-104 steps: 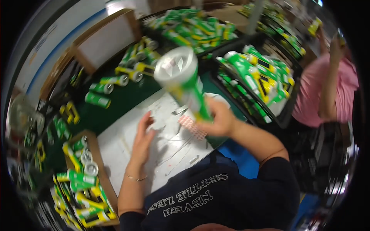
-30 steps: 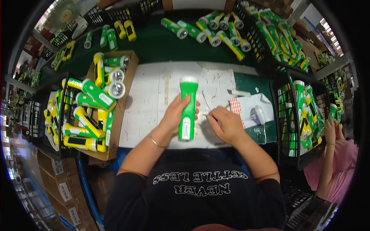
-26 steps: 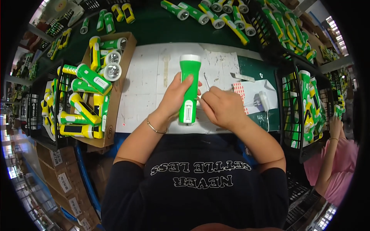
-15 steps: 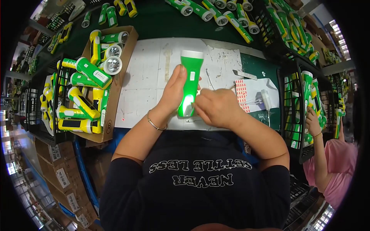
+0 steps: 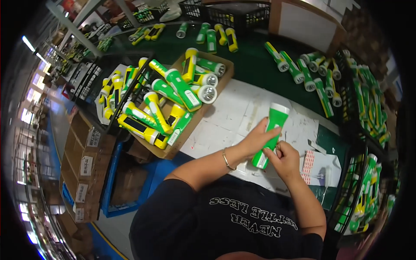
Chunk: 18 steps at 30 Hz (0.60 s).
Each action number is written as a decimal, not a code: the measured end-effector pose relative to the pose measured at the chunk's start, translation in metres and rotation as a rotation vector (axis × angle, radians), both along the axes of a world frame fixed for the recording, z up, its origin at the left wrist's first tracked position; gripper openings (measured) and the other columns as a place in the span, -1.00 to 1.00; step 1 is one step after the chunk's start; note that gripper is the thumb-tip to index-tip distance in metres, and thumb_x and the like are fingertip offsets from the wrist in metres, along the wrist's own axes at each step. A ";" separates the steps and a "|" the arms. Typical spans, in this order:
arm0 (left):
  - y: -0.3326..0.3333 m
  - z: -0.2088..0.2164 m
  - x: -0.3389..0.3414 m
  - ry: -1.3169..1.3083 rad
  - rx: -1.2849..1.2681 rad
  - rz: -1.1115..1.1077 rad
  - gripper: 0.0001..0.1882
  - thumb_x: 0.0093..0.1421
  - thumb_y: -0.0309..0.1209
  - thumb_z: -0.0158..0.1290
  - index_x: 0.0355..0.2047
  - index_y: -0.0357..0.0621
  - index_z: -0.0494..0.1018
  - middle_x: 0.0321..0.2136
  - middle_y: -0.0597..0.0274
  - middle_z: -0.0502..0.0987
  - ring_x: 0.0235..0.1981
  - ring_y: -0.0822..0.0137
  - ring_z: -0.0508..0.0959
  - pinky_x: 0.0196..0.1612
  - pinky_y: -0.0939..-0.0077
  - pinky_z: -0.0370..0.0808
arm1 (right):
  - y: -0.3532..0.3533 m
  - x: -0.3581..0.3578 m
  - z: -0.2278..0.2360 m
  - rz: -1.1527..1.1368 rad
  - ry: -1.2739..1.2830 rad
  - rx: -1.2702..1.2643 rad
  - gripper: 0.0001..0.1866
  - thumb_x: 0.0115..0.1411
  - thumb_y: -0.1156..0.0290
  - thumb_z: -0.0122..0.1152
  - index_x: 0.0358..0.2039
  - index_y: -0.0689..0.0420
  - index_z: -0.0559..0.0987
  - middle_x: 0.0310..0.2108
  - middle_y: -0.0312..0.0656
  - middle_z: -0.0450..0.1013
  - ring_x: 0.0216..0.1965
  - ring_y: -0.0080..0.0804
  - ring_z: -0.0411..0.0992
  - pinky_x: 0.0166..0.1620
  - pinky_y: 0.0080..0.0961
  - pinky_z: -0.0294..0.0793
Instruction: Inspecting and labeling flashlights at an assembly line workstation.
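Observation:
A green flashlight (image 5: 274,123) with a white head is held over the white work surface, its head pointing away from me and slightly right. My left hand (image 5: 255,138) is closed round its body from the left, thumb along the upper side. At the lower right of the body is my right hand (image 5: 286,159), its thumb against the flashlight near the tail end. The fingers of that hand are curled, and whatever may be inside them is hidden. A small white label shows near the tail.
To the left, a cardboard tray (image 5: 225,86) holds several green and yellow flashlights. More flashlights (image 5: 307,78) lie on the dark green table behind. Black crates (image 5: 346,108) of flashlights stand right. Near my right hand are a knife blade (image 5: 317,147) and a red-patterned sticker sheet (image 5: 308,167).
The view has swung left, so the scene sits further right and tilted. The flashlight stays in my left hand. My right thumb now lies against its body, and the bright glare on it is gone.

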<state>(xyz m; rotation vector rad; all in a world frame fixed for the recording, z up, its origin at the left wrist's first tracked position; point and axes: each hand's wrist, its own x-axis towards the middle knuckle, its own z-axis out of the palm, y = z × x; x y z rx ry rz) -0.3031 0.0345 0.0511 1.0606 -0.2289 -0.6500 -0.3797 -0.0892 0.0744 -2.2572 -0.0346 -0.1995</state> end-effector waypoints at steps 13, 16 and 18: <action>0.027 0.015 0.001 -0.179 0.256 -0.138 -0.62 0.20 -0.18 -0.03 -0.15 -0.19 0.20 -0.42 0.14 0.44 -0.49 0.34 0.49 -0.41 0.47 0.45 | -0.061 0.026 0.028 -0.022 0.046 0.345 -0.78 0.04 0.34 0.24 -0.42 0.15 0.39 -0.62 -0.42 0.21 -0.62 -0.73 0.06 -0.56 -0.72 0.05; 0.029 0.035 -0.001 -0.909 0.578 -0.199 -0.55 0.08 -0.25 0.05 -0.11 -0.23 0.21 -0.34 -0.15 0.43 -0.31 -0.15 0.46 -0.24 0.18 0.43 | -0.056 0.029 0.047 0.111 0.172 0.116 -0.43 -0.09 0.26 0.36 -0.04 0.02 0.40 -0.49 -0.34 0.31 -0.52 -0.68 0.20 -0.46 -0.73 0.20; 0.038 0.035 -0.002 -1.094 0.704 -0.137 -0.52 0.04 -0.25 0.08 -0.06 -0.13 0.23 -0.27 -0.07 0.43 -0.29 -0.11 0.47 -0.21 0.17 0.43 | -0.058 0.032 0.052 0.256 0.222 0.139 -0.39 -0.12 0.24 0.38 -0.01 -0.01 0.39 -0.45 -0.31 0.34 -0.44 -0.65 0.25 -0.39 -0.70 0.26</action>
